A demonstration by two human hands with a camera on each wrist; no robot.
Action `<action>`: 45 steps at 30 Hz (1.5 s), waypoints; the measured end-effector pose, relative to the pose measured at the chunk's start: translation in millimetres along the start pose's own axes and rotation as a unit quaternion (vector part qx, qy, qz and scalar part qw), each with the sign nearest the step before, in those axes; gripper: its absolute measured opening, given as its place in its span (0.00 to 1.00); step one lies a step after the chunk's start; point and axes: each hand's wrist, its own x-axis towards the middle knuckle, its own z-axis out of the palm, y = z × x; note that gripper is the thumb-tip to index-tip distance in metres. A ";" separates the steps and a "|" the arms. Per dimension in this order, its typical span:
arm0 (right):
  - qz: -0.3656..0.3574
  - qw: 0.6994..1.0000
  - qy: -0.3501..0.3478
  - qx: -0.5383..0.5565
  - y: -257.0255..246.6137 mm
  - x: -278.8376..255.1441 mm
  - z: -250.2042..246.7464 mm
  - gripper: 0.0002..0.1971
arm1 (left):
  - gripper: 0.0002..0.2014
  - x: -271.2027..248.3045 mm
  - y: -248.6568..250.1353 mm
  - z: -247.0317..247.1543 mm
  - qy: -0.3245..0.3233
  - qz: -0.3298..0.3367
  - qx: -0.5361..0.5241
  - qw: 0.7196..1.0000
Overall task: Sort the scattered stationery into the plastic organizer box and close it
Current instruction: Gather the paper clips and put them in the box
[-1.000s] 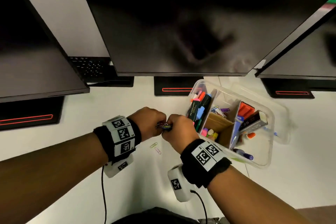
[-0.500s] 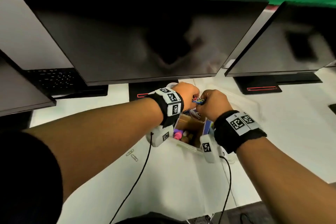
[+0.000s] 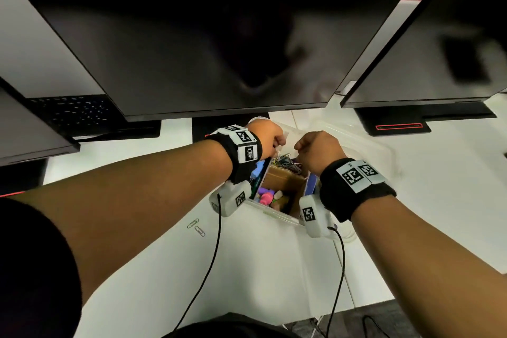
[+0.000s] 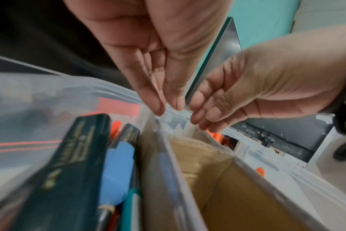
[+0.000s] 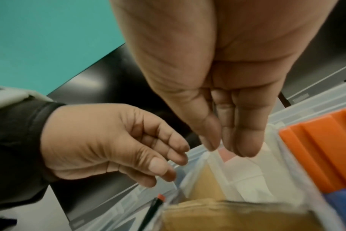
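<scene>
Fingers of both hands hang loose, holding nothing: left hand [image 4: 154,65] & right hand [image 5: 223,75] above organizer box [image 3: 277,215]'s paper clips [image 3: 285,163].

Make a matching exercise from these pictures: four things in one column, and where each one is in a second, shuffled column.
Things:
1. Heap of coloured paper clips
2. Two loose paper clips
3. Erasers
4. Orange block

Places:
A. On the white desk, outside the box
B. In the middle cardboard-lined compartment, far part, below both hands
C. In the box's right-hand compartment
D. In the near part of the middle compartment

Pairs: 1-B, 2-A, 3-D, 4-C
</scene>
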 end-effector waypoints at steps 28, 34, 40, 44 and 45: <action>-0.138 0.968 -0.165 -0.131 -68.0 -70.2 216.7 0.14 | 0.12 -124.3 -155.5 98.4 -0.126 -0.147 0.043 0.980; -0.133 0.967 -0.177 -0.129 -61.6 -70.5 219.7 0.14 | 0.10 -129.2 -154.4 91.2 -0.124 -0.156 0.043 0.979; -0.165 0.961 -0.187 -0.119 -68.6 -83.5 173.6 0.11 | 0.08 -136.3 -138.7 66.5 -0.094 -0.133 0.021 0.987; -0.186 0.976 -0.072 -0.090 -75.6 -87.4 102.2 0.10 | 0.06 -130.4 -102.1 24.0 0.037 -0.093 -0.007 0.995; -0.162 0.983 -0.042 -0.079 -72.8 -83.1 84.0 0.09 | 0.06 -126.5 -89.4 13.2 0.060 -0.081 -0.014 0.995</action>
